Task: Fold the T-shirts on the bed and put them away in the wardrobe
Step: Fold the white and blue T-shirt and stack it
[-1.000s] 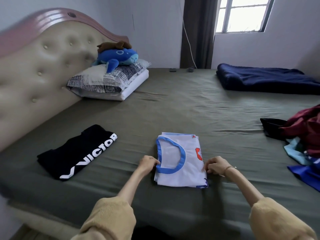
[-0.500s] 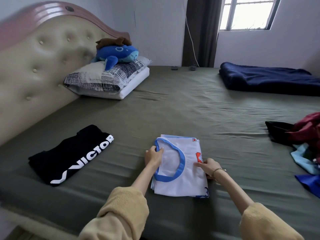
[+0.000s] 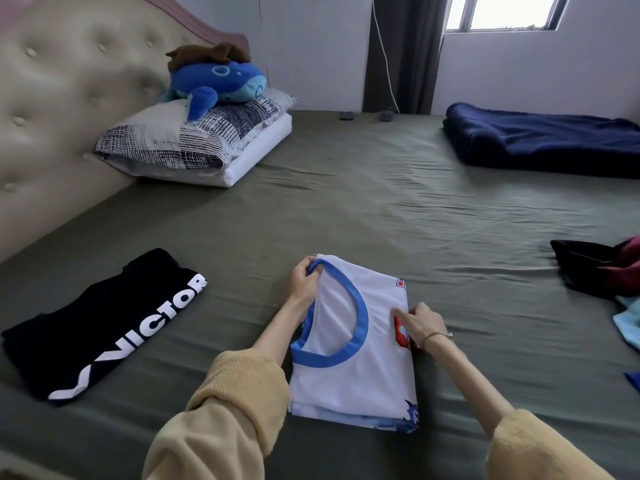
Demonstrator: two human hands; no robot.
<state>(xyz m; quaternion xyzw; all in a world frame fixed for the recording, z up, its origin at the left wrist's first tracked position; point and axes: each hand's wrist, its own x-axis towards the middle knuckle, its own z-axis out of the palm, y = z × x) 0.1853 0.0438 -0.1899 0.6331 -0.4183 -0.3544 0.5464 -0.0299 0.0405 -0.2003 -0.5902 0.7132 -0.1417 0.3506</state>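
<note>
left hand now up at the collar

your left hand (image 3: pixel 304 282) has slid to the top of the white t-shirt (image 3: pixel 353 355), pinching its blue collar; your right hand (image 3: pixel 420 325) has moved onto the right edge, fingers curled on the fabric. the shirt, lower centre, looks folded, so lifting seems next. 1 black t-shirt (image 3: pixel 100 323) waits folded at lower left.

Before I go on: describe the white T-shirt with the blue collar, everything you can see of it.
The white T-shirt lies folded into a tidy rectangle on the olive bed sheet, near the front edge. Thin, smooth-looking fabric; blue ribbed collar on top, a red-orange badge at its right edge, blue print along the near edge, a small tag at the far right corner. The left hand pinches the collar's far end; the right hand holds the right edge at the badge.
</note>
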